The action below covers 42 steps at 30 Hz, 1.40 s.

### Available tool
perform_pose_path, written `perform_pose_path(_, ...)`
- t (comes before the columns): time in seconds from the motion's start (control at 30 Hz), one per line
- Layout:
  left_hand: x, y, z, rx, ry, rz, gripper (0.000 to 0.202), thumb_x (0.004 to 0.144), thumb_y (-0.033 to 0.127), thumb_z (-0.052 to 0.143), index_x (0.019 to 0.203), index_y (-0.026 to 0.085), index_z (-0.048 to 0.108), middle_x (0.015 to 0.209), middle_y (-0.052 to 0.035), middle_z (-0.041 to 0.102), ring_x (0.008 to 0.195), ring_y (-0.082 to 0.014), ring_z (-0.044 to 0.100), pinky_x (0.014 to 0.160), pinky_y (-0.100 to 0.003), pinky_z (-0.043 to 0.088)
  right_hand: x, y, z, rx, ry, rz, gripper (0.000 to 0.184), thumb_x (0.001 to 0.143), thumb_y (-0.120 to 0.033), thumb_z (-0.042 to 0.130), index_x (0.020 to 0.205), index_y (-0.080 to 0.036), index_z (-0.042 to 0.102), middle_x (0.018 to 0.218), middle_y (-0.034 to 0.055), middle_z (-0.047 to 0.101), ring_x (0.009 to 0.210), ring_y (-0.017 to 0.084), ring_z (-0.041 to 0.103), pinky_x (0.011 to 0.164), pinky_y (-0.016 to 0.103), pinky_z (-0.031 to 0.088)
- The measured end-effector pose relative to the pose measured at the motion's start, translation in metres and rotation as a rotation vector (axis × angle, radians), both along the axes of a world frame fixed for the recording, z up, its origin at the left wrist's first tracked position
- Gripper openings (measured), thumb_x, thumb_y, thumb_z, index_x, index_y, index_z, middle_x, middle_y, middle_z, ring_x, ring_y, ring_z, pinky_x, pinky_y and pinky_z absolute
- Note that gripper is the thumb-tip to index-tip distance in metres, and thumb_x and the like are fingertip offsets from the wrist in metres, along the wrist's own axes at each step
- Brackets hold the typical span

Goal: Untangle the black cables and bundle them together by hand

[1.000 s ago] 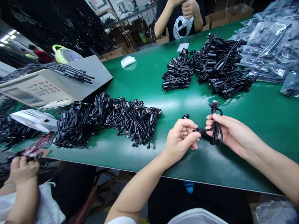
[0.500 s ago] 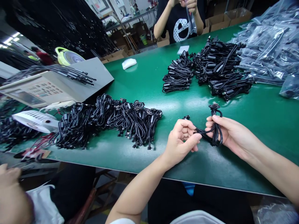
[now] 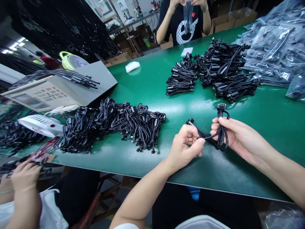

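Near the table's front edge, my right hand is closed round a folded black cable, thumb on top. The cable's connector with a flanged head sticks up above those fingers. My left hand is closed in a pinch on one end of the same cable, which runs across to the right hand. Just behind the left hand, a small black connector end shows over the green table; which cable it belongs to I cannot tell.
Bundled black cables lie to the left, more cable bundles at the back right. Clear plastic bags heap up beyond them. A white fan and a beige instrument stand left. One co-worker sits opposite, another's hand is at left.
My left hand has shifted slightly, and more of the connector end behind it shows. The co-worker opposite has spread their hands on a bag, and the left co-worker's hands have moved to the table edge.
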<state>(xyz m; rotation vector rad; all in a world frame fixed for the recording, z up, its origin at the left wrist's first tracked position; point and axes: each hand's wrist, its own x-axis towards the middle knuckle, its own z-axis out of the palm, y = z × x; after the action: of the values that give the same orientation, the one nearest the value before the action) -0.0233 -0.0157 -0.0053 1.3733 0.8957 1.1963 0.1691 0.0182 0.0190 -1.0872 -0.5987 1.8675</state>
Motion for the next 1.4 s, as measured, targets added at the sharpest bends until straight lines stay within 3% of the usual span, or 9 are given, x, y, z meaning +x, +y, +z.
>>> perform_pose_path(0.37, 0.001, 0.001, -0.001, 0.108, 0.056, -0.039, 0.023, 0.093, 0.031, 0.063, 0.091, 0.022, 0.042, 0.062, 0.0107, 0.049, 0.04, -0.0017, 0.053, 0.04, -0.01, 0.038, -0.001, 0.0, 0.0, -0.002, -0.001, -0.002, 0.012, 0.089, -0.029, 0.073, 0.089, -0.017, 0.076, 0.085, 0.0041, 0.074, 0.071, 0.014, 0.071, 0.066, 0.022, 0.063)
perform_pose_path(0.57, 0.002, -0.001, -0.003, 0.175, 0.11, 0.007, 0.024, 0.091, 0.027, 0.065, 0.099, 0.023, 0.043, 0.076, 0.0069, 0.054, 0.051, -0.0028, 0.06, 0.048, -0.013, 0.045, 0.0, 0.002, 0.002, 0.011, 0.071, -0.035, 0.01, 0.089, -0.024, 0.069, 0.09, -0.016, 0.074, 0.083, 0.0031, 0.071, 0.071, 0.014, 0.069, 0.067, 0.023, 0.062)
perform_pose_path(0.87, 0.002, 0.002, -0.005, 0.367, 0.276, 0.042, 0.018, 0.089, 0.022, 0.066, 0.1, 0.02, 0.052, 0.082, 0.0028, 0.057, 0.062, -0.0055, 0.063, 0.058, -0.018, 0.051, 0.006, 0.0, 0.016, 0.258, 0.234, -0.022, 0.015, 0.095, -0.021, 0.055, 0.09, -0.021, 0.069, 0.075, -0.0015, 0.06, 0.071, 0.013, 0.062, 0.075, 0.026, 0.057)
perform_pose_path(1.4, 0.003, 0.002, -0.005, 0.279, 0.289, 0.045, 0.018, 0.088, 0.027, 0.067, 0.097, 0.02, 0.052, 0.078, 0.0028, 0.059, 0.06, -0.0071, 0.063, 0.058, -0.02, 0.053, 0.004, 0.0, 0.02, 0.139, 0.129, -0.046, 0.016, 0.092, -0.023, 0.054, 0.084, -0.026, 0.068, 0.078, 0.0008, 0.055, 0.073, 0.016, 0.057, 0.074, 0.027, 0.056)
